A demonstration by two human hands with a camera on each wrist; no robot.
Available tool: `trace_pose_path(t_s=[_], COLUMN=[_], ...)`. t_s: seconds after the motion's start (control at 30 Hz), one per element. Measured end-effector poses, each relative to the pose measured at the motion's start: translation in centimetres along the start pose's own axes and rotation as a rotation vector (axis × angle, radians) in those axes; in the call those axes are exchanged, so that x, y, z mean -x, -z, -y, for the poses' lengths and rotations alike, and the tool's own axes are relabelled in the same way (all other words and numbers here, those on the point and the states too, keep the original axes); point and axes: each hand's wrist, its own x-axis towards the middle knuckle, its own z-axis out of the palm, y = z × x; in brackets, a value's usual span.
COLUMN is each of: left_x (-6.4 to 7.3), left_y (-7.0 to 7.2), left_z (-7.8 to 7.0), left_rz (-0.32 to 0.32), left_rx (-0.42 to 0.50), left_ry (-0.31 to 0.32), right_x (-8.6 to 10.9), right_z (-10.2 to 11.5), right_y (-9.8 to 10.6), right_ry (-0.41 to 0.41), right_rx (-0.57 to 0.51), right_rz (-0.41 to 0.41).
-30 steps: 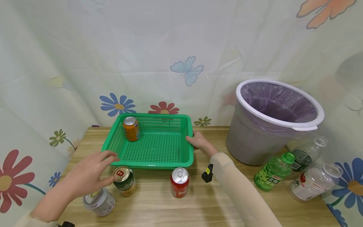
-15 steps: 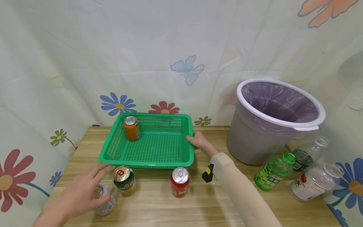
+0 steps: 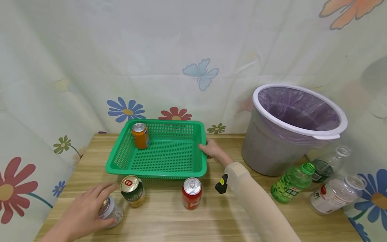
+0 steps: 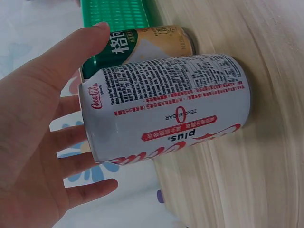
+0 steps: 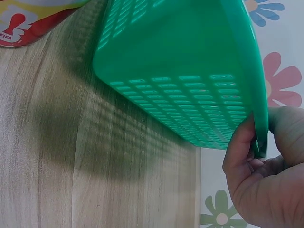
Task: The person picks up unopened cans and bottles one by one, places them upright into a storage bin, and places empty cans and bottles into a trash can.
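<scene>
Left hand (image 3: 83, 212) spread beside white can (image 4: 166, 109); right hand (image 3: 213, 150) grips basket (image 3: 160, 174).

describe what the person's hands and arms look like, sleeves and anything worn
The left hand and right hand both look bare, with no gloves or rings visible. A long, plain cream sleeve covers the right forearm, and a small black device with a yellow patch shows at its edge near the cuff. No left sleeve is in view.
</scene>
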Motion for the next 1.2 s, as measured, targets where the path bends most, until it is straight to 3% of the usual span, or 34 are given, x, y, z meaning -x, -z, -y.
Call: trace_pose_path(t_s=[0.17,0.37,0.67,1.2], left_x=[0.28,0.14,-0.18,-0.43], left_y=[-0.26,-0.47,-0.62,-0.99], left_z=[0.39,0.40,0.27,0.65], left_rz=[0.062,0.207,0.293,0.252], left_rx=[-0.005,0.043,0.120,0.091], left_ry=[0.031,0.088,0.134,0.039], right_x=[0.11,-0.01,-0.10,-0.18], right_z=[-0.01,-0.05,-0.13,-0.29], right_y=[-0.02,-0.02,-0.07,0.00], right_ry=[0.008,0.020,0.017,0.027], right_rx=[-0.002,-0.008,-0.011,-0.017], right_rz=[0.004,-0.006,-0.012,-0.007])
